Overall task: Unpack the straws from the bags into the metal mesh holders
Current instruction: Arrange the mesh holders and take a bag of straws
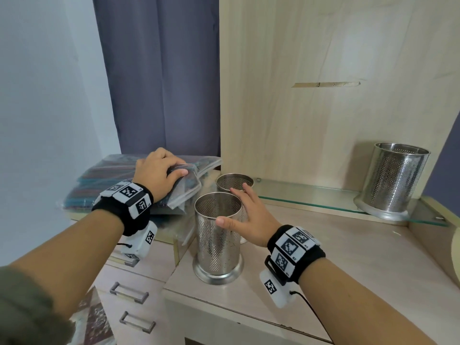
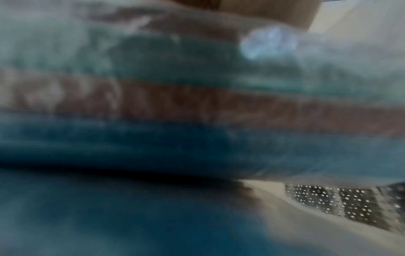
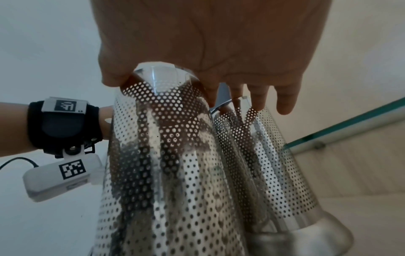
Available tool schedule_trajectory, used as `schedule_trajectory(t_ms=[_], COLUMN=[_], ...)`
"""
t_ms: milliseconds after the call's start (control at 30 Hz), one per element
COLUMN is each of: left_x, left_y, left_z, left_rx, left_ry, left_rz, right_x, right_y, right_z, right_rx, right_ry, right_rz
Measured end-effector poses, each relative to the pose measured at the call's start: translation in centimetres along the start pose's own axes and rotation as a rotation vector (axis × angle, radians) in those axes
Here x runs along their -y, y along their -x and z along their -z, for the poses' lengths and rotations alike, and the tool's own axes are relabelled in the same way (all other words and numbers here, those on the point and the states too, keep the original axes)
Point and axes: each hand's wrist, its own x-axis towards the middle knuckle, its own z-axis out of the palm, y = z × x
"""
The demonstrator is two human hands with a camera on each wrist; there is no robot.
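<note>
Clear bags of teal and red-brown straws (image 1: 104,185) lie stacked on the left cabinet top. My left hand (image 1: 161,170) grips the end of the top bag (image 1: 185,189), fingers curled over it and thumb on its side. The left wrist view is a blur of bagged straws (image 2: 175,104). A perforated metal holder (image 1: 217,235) stands upright in front, with a second holder (image 1: 234,183) just behind it. My right hand (image 1: 245,212) is spread beside the near holder's rim (image 3: 166,155), thumb against its side, straight fingers reaching toward the second holder (image 3: 263,147). Both holders look empty.
A third metal holder (image 1: 395,178) stands on a glass shelf (image 1: 311,197) at the back right. A wooden panel (image 1: 323,95) rises behind the counter and a dark curtain (image 1: 161,83) hangs behind the bags. Drawers with metal handles (image 1: 129,292) sit below left.
</note>
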Motion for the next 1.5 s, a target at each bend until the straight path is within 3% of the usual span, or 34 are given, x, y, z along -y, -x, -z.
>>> schedule_trajectory(t_ms=[167, 267, 333, 467, 600, 667, 767, 833, 900, 1000, 1100, 1167, 1367, 1500], left_x=[-0.4, -0.8, -1.4, -4.1, -9.7, -13.1, -17.8, -20.8, -23.1, -25.5, -27.2, -27.9, -28.4, -27.9], left_y=[-0.5, -0.6, -0.7, -0.2, 0.6, 1.1, 1.7, 2.0, 2.3, 2.4, 2.4, 2.3, 3.3, 3.4], left_z=[1.4, 3.1, 4.4, 6.9, 9.2, 10.1, 10.6, 10.4, 9.5, 7.1, 3.6, 0.9, -5.3, -7.2], left_rx=[-0.079, -0.184, -0.271, -0.532, -0.640, -0.596, -0.512, -0.513, -0.505, -0.375, -0.233, -0.166, 0.042, 0.135], left_ry=[0.082, 0.115, 0.146, 0.234, 0.426, 0.567, 0.747, 0.826, 0.940, 1.207, 1.381, 1.304, 1.251, 1.250], left_rz=[-0.026, -0.029, -0.048, -0.108, -0.352, -0.526, -0.710, -0.730, -0.718, -0.565, -0.395, -0.317, -0.183, -0.170], right_x=[1.3, 3.0, 4.6, 8.7, 11.3, 11.8, 12.6, 12.5, 12.0, 11.1, 8.1, 5.4, -0.8, -3.5], right_y=[0.3, 0.2, -0.1, -0.9, -0.5, 1.6, 4.7, 6.6, 7.9, 9.1, 9.9, 10.6, 11.3, 10.3], right_z=[1.8, 2.6, 2.7, 2.3, 3.0, 4.7, 7.9, 10.1, 12.4, 14.4, 15.3, 15.4, 15.1, 14.2], right_rx=[0.055, -0.069, -0.168, -0.161, -0.344, -0.405, -0.489, -0.506, -0.518, -0.510, -0.490, -0.512, -0.462, -0.466], right_ry=[0.054, 0.042, -0.100, -0.477, -0.780, -0.855, -0.863, -0.939, -1.034, -0.993, -0.931, -0.805, -0.532, -0.477], right_rz=[-0.035, 0.080, 0.152, 0.203, 0.398, 0.535, 0.594, 0.599, 0.710, 0.811, 0.665, 0.516, 0.203, 0.130])
